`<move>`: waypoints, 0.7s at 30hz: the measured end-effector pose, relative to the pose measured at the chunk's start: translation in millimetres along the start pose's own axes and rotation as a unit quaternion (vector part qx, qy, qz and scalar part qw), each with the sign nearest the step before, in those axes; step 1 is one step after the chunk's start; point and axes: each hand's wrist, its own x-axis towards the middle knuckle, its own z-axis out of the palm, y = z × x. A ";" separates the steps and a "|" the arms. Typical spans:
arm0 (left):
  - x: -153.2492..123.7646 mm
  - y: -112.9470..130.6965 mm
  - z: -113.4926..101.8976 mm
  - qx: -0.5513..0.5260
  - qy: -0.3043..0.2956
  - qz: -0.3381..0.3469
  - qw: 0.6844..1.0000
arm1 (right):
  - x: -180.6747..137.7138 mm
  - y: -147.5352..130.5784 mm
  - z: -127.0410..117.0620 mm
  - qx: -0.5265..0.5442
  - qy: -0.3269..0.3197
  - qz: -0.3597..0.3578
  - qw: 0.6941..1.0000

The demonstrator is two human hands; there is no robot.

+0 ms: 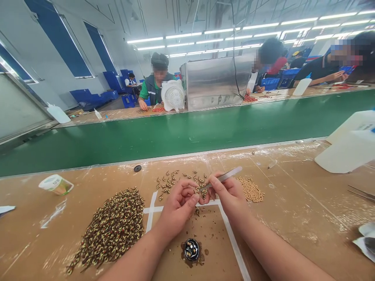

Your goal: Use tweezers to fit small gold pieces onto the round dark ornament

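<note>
Right hand (231, 197): fingers closed round 1 pair of metal tweezers (230, 174), tip angled down at the left fingertips.
Left hand (181, 200): fingers curled, thumb drawn in towards them; cannot tell what is pinched, too small.
Dark-and-cream pieces (117, 226): heaped left of the left forearm; loose pieces (166, 180) scattered beyond the hands.
Tan beads (251, 189): spread just right of the right hand.
Black dish (191, 249): between the forearms, glossy, dark stain around it.
White tape (231, 238): on the tabletop, beside the dish.
</note>
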 end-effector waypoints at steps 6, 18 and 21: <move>2.3 1.3 -3.4 -0.077 -0.021 -0.004 0.997 | 3.8 1.1 -0.4 0.140 0.026 0.015 0.990; 1.8 -0.2 -4.5 -0.142 -0.026 -0.025 0.989 | 1.3 0.6 1.4 0.149 -0.067 0.029 0.986; 0.7 -0.4 -4.7 -0.146 -0.033 -0.023 0.989 | 3.1 2.7 -0.3 0.141 -0.059 0.049 0.987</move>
